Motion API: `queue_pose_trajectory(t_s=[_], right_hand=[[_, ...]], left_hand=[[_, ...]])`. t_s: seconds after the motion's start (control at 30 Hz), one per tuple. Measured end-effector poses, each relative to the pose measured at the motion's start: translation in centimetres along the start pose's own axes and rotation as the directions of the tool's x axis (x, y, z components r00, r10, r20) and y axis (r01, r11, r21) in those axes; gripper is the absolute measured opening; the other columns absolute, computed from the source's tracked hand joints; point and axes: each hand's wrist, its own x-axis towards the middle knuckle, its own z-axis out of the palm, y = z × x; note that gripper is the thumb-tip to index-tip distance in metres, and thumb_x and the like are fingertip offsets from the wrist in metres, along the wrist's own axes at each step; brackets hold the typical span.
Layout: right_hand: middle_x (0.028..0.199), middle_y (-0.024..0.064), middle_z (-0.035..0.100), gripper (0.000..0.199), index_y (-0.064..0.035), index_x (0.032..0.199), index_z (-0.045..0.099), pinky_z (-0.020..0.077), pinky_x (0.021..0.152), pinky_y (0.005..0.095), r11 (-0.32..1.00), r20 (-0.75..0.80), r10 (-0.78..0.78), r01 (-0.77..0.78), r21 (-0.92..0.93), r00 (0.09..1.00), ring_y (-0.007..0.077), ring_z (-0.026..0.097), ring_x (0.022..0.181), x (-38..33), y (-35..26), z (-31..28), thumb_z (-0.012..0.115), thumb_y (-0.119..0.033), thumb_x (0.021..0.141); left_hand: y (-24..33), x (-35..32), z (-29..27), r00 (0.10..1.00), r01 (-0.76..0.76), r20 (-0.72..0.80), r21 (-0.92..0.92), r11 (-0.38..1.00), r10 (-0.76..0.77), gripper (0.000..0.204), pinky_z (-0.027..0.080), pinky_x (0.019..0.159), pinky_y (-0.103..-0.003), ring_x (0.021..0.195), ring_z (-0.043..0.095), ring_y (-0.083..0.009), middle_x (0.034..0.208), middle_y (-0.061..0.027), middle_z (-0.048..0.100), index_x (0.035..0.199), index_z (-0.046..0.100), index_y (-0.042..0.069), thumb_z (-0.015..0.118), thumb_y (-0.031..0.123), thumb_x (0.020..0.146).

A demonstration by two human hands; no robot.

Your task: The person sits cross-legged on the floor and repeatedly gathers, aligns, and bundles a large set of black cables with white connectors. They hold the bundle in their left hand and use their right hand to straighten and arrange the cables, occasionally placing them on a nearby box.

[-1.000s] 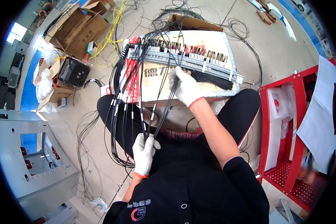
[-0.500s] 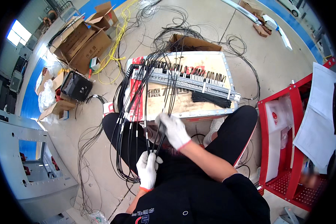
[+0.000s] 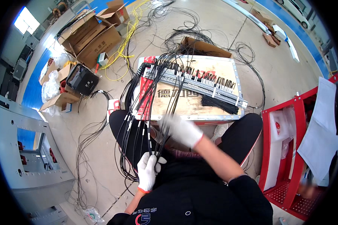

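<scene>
1. Closed narrow around black wires point(image 3: 150, 142) with white marker sleeves: the gloved left hand point(image 3: 147, 170), low in front of the torso, thumb laid across the strands.
2. Just left of that hand, hanging in long curves beside the knee: loose wire loops point(image 3: 128, 173).
3. Ahead and to the right of the left hand, above the lap: the gloved right hand point(image 3: 182, 129), blurred at the fingers, level with the right-hand strands of the held wires. Cannot tell whether spread, closed or touching.
4. Long axis of the held wires: away from the left hand, roughly straight ahead, fanning out toward the terminal block rail point(image 3: 199, 89). Right hand partway along this run, on its right side, nearer to the rail than the left hand.
5. Beyond the right hand, under the rail: a wooden crate point(image 3: 191, 108) with metal edging. Rail aslant across its top, right end closer to the body, left end farther away.
6. Ahead and to the right of the right hand, along the rail's near side: a dense bunch of short black strands point(image 3: 219, 105).
7. Past the crate, well ahead of both hands: a brown carton point(image 3: 210, 48); far to the left, a yellow cable point(image 3: 127, 40).
</scene>
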Motion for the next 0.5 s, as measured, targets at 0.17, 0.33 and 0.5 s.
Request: queue_pose_trajectory(t_s=[0.17, 0.33, 0.5], right_hand=[[0.069, 0.0019, 0.062, 0.029, -0.0043, 0.106, 0.069, 0.0453, 0.051, 0.0272, 0.402, 0.472, 0.505, -0.681, 0.612, 0.722, 0.0092, 0.054, 0.053, -5.3, -7.2, 4.7, 0.058, -0.03, 0.099], [0.066, 0.0, 0.059, 0.032, -0.0032, 0.099, 0.071, 0.0435, 0.049, 0.0277, 0.394, 0.366, 0.495, -0.579, 0.714, 0.788, 0.0065, 0.051, 0.052, -5.6, -6.8, 5.4, 0.06, -0.033, 0.098], [0.072, 0.0044, 0.065, 0.032, -0.0005, 0.092, 0.07, 0.0495, 0.061, 0.0295, 0.475, 0.267, 0.546, -0.555, 0.683, 0.794, 0.0106, 0.058, 0.063, -5.2, -6.8, 5.0, 0.061, -0.03, 0.097]], left_hand=[[-3.2, 0.6, 0.3, 0.998, -0.009, 0.063, -0.013, 1.0, 0.01, 0.022, 0.045, 0.051, -0.021, 0.062, 0.063, -0.0119, 0.079, -0.0071, 0.069, 0.097, 0.065, 0.0, 0.048, 0.013, 0.1], [-1.9, -0.1, 1.1, 0.997, -0.055, -0.064, -0.125, 0.991, 0.048, 0.022, 0.048, 0.056, -0.025, 0.063, 0.062, -0.0118, 0.076, -0.0066, 0.067, 0.095, 0.063, -0.002, 0.05, 0.014, 0.102], [-2.0, 0.5, 0.6, 0.998, -0.037, 0.043, 0.025, 0.999, 0.036, 0.021, 0.046, 0.054, -0.023, 0.058, 0.059, -0.0106, 0.077, -0.007, 0.067, 0.099, 0.062, -0.002, 0.048, 0.014, 0.103]])
